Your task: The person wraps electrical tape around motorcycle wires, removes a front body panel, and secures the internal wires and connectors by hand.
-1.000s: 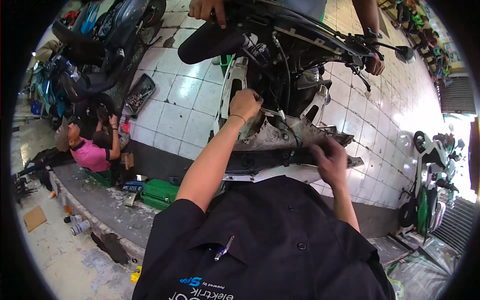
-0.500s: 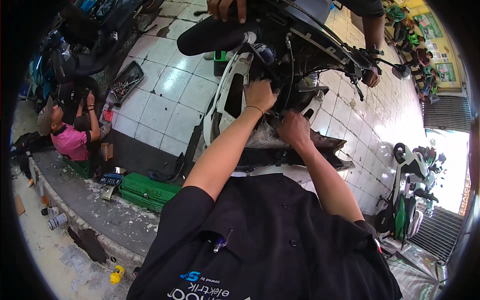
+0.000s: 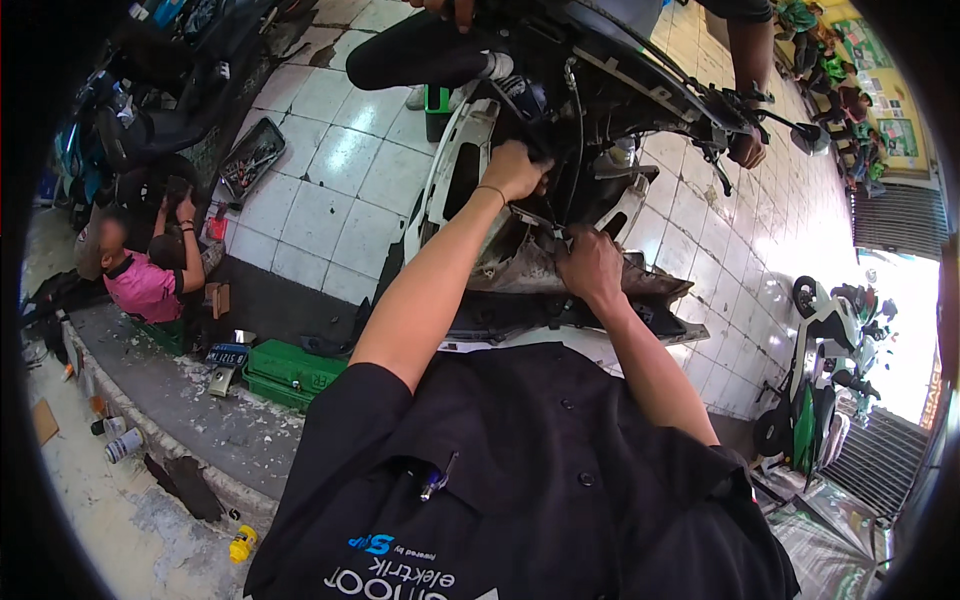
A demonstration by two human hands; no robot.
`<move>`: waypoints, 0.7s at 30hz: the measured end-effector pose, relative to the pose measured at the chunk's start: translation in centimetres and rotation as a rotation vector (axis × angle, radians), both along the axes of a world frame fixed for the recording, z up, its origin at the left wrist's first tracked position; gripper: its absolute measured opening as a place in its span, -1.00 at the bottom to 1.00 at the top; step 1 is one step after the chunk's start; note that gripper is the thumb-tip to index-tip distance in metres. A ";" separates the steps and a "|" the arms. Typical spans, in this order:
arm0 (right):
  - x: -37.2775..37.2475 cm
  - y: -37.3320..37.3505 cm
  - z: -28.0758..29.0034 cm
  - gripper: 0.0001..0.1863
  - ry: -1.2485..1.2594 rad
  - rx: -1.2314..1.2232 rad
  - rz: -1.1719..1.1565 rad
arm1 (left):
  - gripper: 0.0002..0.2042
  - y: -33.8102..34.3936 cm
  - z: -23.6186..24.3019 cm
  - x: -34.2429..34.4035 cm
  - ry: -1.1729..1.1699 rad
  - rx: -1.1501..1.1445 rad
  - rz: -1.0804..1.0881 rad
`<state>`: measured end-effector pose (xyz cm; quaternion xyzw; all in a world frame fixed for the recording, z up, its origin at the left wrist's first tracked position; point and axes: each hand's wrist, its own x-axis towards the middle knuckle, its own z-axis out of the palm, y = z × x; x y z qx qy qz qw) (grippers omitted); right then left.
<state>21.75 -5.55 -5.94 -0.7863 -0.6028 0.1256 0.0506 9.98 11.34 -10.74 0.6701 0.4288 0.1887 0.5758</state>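
Note:
My left hand is closed over the inner side of a partly stripped scooter front, among dark parts; what its fingers grip is hidden. Lower and to the right, my right hand is curled around a small dark piece that I cannot make out, by the rim of a dirt-stained body panel. A white shell panel stands left of my left hand. Between and above my hands runs a dark cable with a metal end.
Another person's hand is by the handlebar at upper right. A tray of tools lies on the tiles. A green toolbox sits at left, near a seated person in pink. A white-and-green scooter stands at right.
My left hand has moved slightly up and away from my right hand, showing more of the stained panel between them. My right hand stays nearly in place.

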 end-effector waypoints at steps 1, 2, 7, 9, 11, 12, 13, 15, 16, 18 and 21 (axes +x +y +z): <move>0.0 0.0 0.0 -0.72 0.007 0.001 -0.003 | -0.74 0.2 0.0 0.1 -0.096 -0.148 0.045; 0.0 -0.1 0.0 -0.72 0.010 -0.009 -0.007 | -0.75 0.4 -0.1 0.2 -0.192 -0.296 0.091; 0.2 -0.1 -0.4 -0.71 0.041 0.032 0.000 | -0.75 1.5 -1.2 0.2 -0.197 -0.249 0.037; -0.6 0.2 -0.2 -0.70 0.049 0.047 0.020 | -0.69 2.4 -4.1 -0.7 0.041 0.139 -0.086; 0.1 0.0 -0.1 -0.69 0.049 0.006 -0.012 | -0.66 0.6 -1.5 0.6 0.044 0.174 -0.006; 0.4 -0.1 -0.1 -0.69 0.050 0.009 -0.026 | -0.62 -0.3 -0.4 1.0 0.050 0.212 0.094; 0.2 0.0 0.1 -0.68 0.078 0.006 -0.038 | -0.62 -0.5 -0.6 0.8 0.055 0.218 0.095; -0.1 0.3 0.3 -0.67 0.110 0.009 -0.048 | -0.57 -1.0 -1.2 0.2 0.037 0.134 0.069; 0.2 0.2 0.2 -0.67 0.125 0.015 -0.055 | -0.57 -1.4 -0.8 0.2 0.039 0.135 0.058; 0.6 0.1 0.0 -0.66 0.143 0.022 -0.071 | -0.57 -2.0 0.4 0.0 0.010 0.028 0.072; 0.3 0.3 0.2 -0.65 0.172 0.011 -0.075 | -0.58 -1.8 -0.2 -1.0 -0.010 0.115 -0.016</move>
